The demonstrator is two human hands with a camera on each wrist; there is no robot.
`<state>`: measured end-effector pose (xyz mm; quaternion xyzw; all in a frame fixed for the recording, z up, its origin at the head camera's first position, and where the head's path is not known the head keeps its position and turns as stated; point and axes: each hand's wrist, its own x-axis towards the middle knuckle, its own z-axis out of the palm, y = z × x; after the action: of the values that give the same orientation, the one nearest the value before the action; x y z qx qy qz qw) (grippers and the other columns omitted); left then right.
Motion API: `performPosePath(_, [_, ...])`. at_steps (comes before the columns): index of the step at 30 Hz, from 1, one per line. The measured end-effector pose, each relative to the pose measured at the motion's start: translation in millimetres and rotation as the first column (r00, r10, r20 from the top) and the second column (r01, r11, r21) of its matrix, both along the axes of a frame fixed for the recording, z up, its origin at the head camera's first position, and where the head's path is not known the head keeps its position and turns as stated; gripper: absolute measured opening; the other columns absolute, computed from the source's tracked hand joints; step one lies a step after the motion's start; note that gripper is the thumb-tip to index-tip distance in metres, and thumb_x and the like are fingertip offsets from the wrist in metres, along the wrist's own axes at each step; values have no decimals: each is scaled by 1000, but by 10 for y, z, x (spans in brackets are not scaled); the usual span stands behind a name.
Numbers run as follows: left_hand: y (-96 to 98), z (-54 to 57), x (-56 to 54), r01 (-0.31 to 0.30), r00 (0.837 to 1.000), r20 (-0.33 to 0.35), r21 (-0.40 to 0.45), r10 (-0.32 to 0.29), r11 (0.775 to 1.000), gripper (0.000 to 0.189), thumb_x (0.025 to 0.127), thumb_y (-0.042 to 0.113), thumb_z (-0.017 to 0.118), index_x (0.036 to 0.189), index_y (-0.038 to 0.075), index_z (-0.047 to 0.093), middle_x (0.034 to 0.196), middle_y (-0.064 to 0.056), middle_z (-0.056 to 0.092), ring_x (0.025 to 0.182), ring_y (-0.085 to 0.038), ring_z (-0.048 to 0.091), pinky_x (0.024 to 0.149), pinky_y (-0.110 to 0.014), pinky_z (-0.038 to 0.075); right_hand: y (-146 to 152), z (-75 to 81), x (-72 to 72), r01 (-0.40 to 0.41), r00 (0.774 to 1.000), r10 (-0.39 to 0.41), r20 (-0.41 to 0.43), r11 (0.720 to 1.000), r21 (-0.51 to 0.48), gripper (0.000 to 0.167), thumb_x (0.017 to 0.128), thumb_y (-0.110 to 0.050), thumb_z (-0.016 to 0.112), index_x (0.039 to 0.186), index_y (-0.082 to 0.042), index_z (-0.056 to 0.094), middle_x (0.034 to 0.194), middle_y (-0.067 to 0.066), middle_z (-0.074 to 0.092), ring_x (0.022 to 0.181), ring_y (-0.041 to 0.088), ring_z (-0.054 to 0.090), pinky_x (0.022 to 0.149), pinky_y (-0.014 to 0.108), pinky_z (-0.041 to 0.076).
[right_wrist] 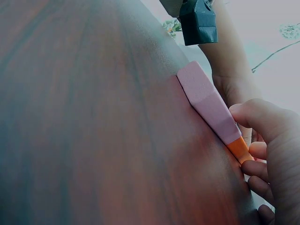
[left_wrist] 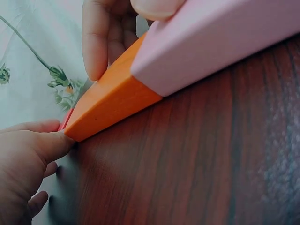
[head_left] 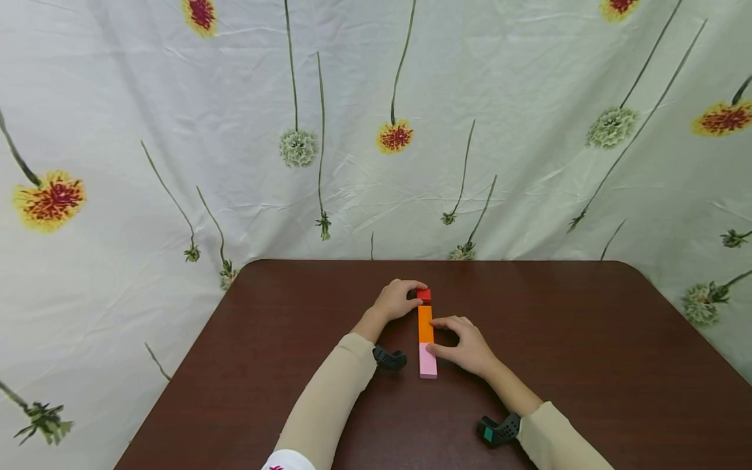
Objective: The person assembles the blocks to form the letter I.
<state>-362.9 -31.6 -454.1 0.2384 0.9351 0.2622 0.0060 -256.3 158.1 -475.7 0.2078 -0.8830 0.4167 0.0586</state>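
Note:
In the head view, three blocks lie in a line on the table: a red block [head_left: 423, 295] at the far end, an orange block [head_left: 425, 324] in the middle and a pink block [head_left: 427, 362] nearest me. My left hand [head_left: 395, 299] pinches the red block, index finger at its far edge and thumb at its near left side. From the right, my right hand [head_left: 467, 347] touches the row, its thumb on the pink block and index finger against the orange one. The left wrist view shows orange and pink meeting end to end; little of the red shows there.
The dark brown table [head_left: 558, 339] has rounded far corners. Behind it hangs a pale cloth [head_left: 352, 183] printed with flowers. A black band [head_left: 390, 359] sits at my left wrist and another black band [head_left: 499, 431] at my right.

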Motion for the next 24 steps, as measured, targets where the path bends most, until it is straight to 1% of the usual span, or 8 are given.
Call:
performPosePath(6, [-8,-14,-5,1,1000,5,4,-1,1000,36,95,22,66,130,19,64,130,-3,62,122,-26,51,106,-45,37,0,1,-1,0,1000,0,-3,1000,4,49,82,-36,78,123,-11,67,122,4,63,112,27,50,96,53,40])
performPosePath(10, [-14,-12,6,14,1000,-8,17,-14,1000,35,94,21,66,129,18,65,129,-4,63,121,-28,51,105,-47,37,-4,5,2,0,1000,0,-1,1000,-4,49,82,-36,78,122,-11,67,121,4,64,112,28,50,96,54,40])
performPosePath(12, [-19,0,22,22,999,-31,14,-21,1000,34,94,21,67,127,18,66,127,-4,64,119,-29,52,103,-48,39,-6,8,4,1,1000,-1,1,1000,-7,48,82,-36,78,122,-11,67,122,4,64,112,28,50,96,54,40])
performPosePath(17, [-18,2,28,20,1000,-24,11,-20,1000,34,94,20,66,128,18,65,128,-4,63,120,-28,52,104,-48,38,-6,0,1,7,1000,-7,3,1000,-3,49,82,-35,79,122,-10,67,122,4,64,112,28,50,96,53,40])
performPosePath(19, [-14,-9,19,14,1000,-3,14,-14,1000,35,95,20,65,130,18,64,130,-4,62,123,-28,50,106,-48,36,-6,-2,1,6,1000,-6,1,1000,-3,49,81,-35,79,122,-11,67,122,4,64,112,28,50,97,54,39])
performPosePath(24, [-19,-7,15,16,1000,-2,6,-16,1000,37,95,20,66,131,19,63,132,-2,61,124,-26,50,106,-48,37,-6,7,4,1,1000,-1,-4,1000,-5,49,82,-35,78,122,-11,67,121,4,64,112,28,50,96,54,39])
